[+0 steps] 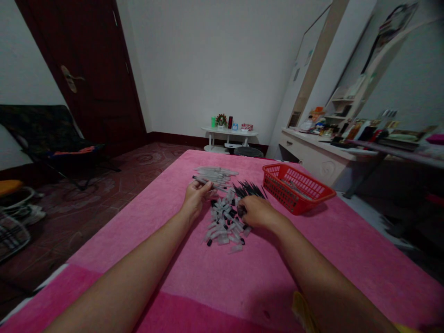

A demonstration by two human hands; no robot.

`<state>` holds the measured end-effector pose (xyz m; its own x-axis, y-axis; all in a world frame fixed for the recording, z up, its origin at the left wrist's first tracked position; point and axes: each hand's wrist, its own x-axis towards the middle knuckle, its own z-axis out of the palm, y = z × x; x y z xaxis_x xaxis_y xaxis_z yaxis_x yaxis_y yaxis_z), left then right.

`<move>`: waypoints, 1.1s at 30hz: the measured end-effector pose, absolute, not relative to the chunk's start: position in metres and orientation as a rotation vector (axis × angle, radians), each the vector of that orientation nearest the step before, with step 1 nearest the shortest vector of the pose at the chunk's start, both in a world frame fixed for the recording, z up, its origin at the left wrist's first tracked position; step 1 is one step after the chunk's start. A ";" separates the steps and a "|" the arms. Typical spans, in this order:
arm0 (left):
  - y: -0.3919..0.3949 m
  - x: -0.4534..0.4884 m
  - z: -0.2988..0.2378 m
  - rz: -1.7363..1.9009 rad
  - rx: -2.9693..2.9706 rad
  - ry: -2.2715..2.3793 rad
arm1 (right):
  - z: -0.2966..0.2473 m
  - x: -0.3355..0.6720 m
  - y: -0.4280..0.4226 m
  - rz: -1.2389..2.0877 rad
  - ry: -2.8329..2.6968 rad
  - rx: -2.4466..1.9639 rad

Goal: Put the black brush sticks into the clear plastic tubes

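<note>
My left hand (194, 200) pinches a slim pen (219, 188) between thumb and fingers, with its dark end at the left and its other end pointing right. My right hand (255, 211) reaches into the right side of a loose pile of clear and black pen caps (224, 227). Its fingers are curled down, and whatever they grip is hidden. Behind the left hand lies a row of whitish pens (215, 174). Just beyond the right hand is a bunch of thin black pointed pieces (249, 188).
A red plastic basket (294, 204) with some thin items inside stands at the right on the pink cloth (145, 247). Further off are a small white table (227, 132), a dressing table (317, 148) with bottles, a folding chair (45, 129) and a dark red door (79, 60).
</note>
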<state>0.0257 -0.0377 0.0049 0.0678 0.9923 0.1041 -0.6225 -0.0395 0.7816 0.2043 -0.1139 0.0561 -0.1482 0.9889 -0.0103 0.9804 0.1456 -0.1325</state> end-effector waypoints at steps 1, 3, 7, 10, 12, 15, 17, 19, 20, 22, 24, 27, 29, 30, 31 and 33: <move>-0.038 0.026 0.005 1.432 0.800 0.597 | 0.054 0.206 -0.112 0.162 -2.291 -1.969; -0.038 0.026 0.005 1.428 0.800 0.596 | 0.049 0.209 -0.106 0.177 -2.224 -1.890; -0.037 0.025 0.005 1.412 0.809 0.586 | 0.039 0.214 -0.096 0.273 -2.022 -1.662; -0.037 0.025 0.003 1.383 0.816 0.577 | 0.035 0.212 -0.092 0.320 -1.844 -1.552; -0.037 0.025 0.003 1.368 0.808 0.573 | 0.035 0.210 -0.092 0.331 -1.740 -1.503; -0.039 0.025 0.004 1.344 0.805 0.561 | 0.037 0.205 -0.093 0.364 -1.652 -1.433; -0.040 0.026 0.005 1.339 0.812 0.560 | 0.039 0.203 -0.093 0.394 -1.637 -1.406; -0.041 0.027 0.006 1.347 0.822 0.564 | 0.039 0.202 -0.093 0.396 -1.650 -1.402; -0.042 0.027 0.007 1.351 0.827 0.566 | 0.039 0.203 -0.093 0.383 -1.665 -1.407; -0.041 0.027 0.007 1.355 0.838 0.571 | 0.038 0.204 -0.092 0.339 -1.706 -1.436; -0.040 0.026 0.006 1.356 0.848 0.575 | 0.037 0.206 -0.092 0.290 -1.768 -1.510; -0.037 0.025 0.003 1.362 0.854 0.575 | 0.034 0.210 -0.093 0.188 -1.889 -1.704; -0.036 0.024 0.001 1.365 0.838 0.571 | 0.033 0.212 -0.095 0.116 -1.964 -1.830; -0.035 0.023 0.001 1.366 0.830 0.573 | 0.033 0.212 -0.096 0.092 -1.996 -1.878; -0.035 0.023 0.001 1.368 0.823 0.577 | 0.033 0.213 -0.097 0.079 -2.019 -1.919; -0.035 0.023 0.002 1.365 0.816 0.588 | 0.034 0.215 -0.098 0.080 -2.029 -1.977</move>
<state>0.0225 -0.0354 0.0019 0.1364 0.9864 0.0913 -0.6111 0.0112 0.7915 0.2147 -0.0984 0.0335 -0.0031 0.9840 0.1782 0.9669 0.0485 -0.2507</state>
